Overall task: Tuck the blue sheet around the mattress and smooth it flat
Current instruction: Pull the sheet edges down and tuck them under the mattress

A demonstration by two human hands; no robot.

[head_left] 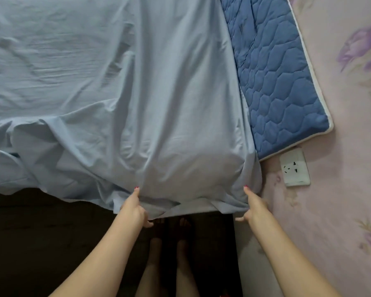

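The light blue sheet (120, 86) lies over the bed, wrinkled at the left and hanging over the near edge. My left hand (133, 207) pinches the sheet's near hem, thumb on top. My right hand (254, 205) grips the sheet at its gathered near-right corner, beside the wall. A strip of the dark blue quilted mattress (274, 82) with white piping shows bare along the right side, next to the wall. The sheet's hem droops loose between my two hands.
A pink floral wall (347, 146) runs down the right, with a white power socket (295, 167) just past the mattress corner. The floor below the bed edge is dark; my bare legs and feet (171, 249) stand there.
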